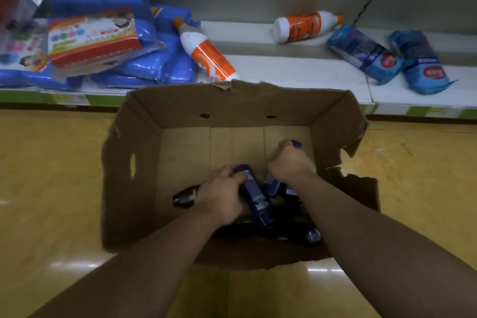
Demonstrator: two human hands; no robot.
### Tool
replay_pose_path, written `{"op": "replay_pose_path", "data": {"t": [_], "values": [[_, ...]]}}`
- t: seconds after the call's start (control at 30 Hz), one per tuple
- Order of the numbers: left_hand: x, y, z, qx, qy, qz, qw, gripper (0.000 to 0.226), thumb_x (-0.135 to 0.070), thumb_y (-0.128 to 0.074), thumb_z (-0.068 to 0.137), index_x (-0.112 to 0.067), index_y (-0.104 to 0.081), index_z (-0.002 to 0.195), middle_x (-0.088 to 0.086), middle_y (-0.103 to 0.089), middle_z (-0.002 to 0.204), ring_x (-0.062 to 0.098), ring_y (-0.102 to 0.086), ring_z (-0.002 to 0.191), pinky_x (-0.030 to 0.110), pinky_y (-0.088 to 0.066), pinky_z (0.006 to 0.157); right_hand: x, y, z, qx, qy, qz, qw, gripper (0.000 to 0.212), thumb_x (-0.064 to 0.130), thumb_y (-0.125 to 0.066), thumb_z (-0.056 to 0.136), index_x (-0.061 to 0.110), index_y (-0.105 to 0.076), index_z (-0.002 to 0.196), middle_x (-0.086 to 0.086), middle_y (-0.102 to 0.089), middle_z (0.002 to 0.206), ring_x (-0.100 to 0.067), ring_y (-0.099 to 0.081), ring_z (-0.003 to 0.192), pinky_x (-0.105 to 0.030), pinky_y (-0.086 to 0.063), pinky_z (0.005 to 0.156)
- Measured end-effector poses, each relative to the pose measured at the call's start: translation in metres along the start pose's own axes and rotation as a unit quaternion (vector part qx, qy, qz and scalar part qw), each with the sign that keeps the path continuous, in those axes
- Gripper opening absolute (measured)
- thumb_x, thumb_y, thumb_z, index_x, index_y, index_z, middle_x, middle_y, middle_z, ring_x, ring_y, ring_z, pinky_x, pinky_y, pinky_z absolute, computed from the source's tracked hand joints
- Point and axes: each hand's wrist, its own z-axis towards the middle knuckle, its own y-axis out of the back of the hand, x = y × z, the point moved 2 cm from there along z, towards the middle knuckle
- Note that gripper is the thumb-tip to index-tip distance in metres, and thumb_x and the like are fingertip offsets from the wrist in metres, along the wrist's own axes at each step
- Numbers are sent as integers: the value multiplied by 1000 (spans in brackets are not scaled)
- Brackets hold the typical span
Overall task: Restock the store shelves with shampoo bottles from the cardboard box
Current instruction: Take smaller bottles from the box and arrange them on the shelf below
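Observation:
An open cardboard box (144, 152) stands on the floor in front of the low shelf (278, 67). Both my hands are inside it. My left hand (222, 196) is closed around a dark blue shampoo bottle (256, 197) that lies tilted over the pile. My right hand (290, 162) is closed on another dark blue bottle (296, 143), whose end sticks out past my fingers. Several more dark bottles (313, 235) lie in the near part of the box, partly hidden by my arms.
On the shelf lie two white and orange bottles (206, 51) (304, 26), blue packs (144, 41) at the left and two light blue pouches (366, 53) (420, 62) at the right. The box's right wall is torn (346, 162). Yellow floor surrounds the box.

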Motion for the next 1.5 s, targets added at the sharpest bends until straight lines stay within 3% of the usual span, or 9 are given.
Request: {"op": "replay_pose_path", "data": {"t": [0.17, 0.3, 0.4, 0.67, 0.87, 0.97, 1.1, 1.27, 1.5], "values": [[-23, -34, 15, 18, -98, 119, 988, 83, -28, -73, 80, -32, -28, 150, 3, -21, 153, 28, -20, 143, 50, -29, 115, -22, -13, 37, -37, -120, 90, 988, 56, 30, -66, 85, 12, -34, 127, -11, -59, 111, -27, -61, 96, -44, -56, 86], [-23, -46, 28, 35, -114, 191, 974, 86, -28, -72, 84, -32, -21, 153, 4, -16, 161, 30, -6, 150, 55, -6, 122, -36, -23, 55, -35, -164, 143, 975, 81, 35, -77, 80, 4, -29, 137, -15, -58, 121, -29, -62, 105, -42, -55, 89], [-23, -45, 33, 33, -133, 223, 965, 78, -31, -68, 87, -32, -25, 152, 5, -21, 160, 30, -10, 150, 57, -2, 121, -41, -22, 58, -29, -170, 145, 974, 86, 41, -81, 76, 0, -37, 137, -13, -61, 118, -24, -61, 94, -33, -52, 72], [-10, -33, 32, 28, -200, 232, 952, 73, -40, -65, 88, -36, -27, 150, 0, -28, 157, 26, -19, 147, 56, -11, 119, -40, -28, 66, 7, -133, 263, 955, 34, 25, -84, 75, 13, -61, 96, -8, -68, 103, -23, -66, 94, -36, -55, 90], [4, -3, 35, 32, -209, 103, 972, 66, -48, -56, 92, -38, -24, 149, -8, -39, 149, 14, -37, 136, 40, -35, 113, -14, -26, 65, 26, -44, 275, 960, 37, 18, -82, 76, 16, -65, 109, -6, -69, 103, -22, -65, 90, -36, -56, 74], [10, 14, 40, 9, -113, 11, 993, 59, -49, -56, 93, -37, -24, 142, -8, -57, 121, 9, -59, 100, 33, -52, 87, -4, -18, 65, 1, 0, 318, 948, 42, 9, -82, 72, 20, -62, 108, -4, -69, 103, -23, -66, 95, -41, -56, 86], [20, 16, 50, -34, -32, -131, 990, 54, -39, -62, 90, -35, -31, 134, -12, -57, 88, 3, -57, 73, 25, -41, 57, 8, -10, 55, -25, 95, 355, 930, 59, -4, -81, 69, 21, -58, 117, 6, -67, 101, -18, -64, 100, -34, -52, 89], [22, 13, 64, -96, 37, -276, 956, 47, -21, -67, 80, -40, -45, 117, -8, -62, 91, 15, -59, 83, 30, -45, 66, 6, -9, 54, 33, 125, 307, 943, 74, -9, -77, 72, 18, -54, 136, 4, -58, 120, -13, -51, 111, -12, -36, 67], [20, 9, 75, -130, 35, -359, 924, 49, -2, -64, 70, -37, -58, 104, -12, -64, 87, 15, -60, 85, 28, -48, 78, -3, 4, 57, 78, 121, 248, 958, 62, -8, -79, 70, 19, -60, 122, 0, -62, 113, -18, -58, 108, -14, -40, 69]]}}
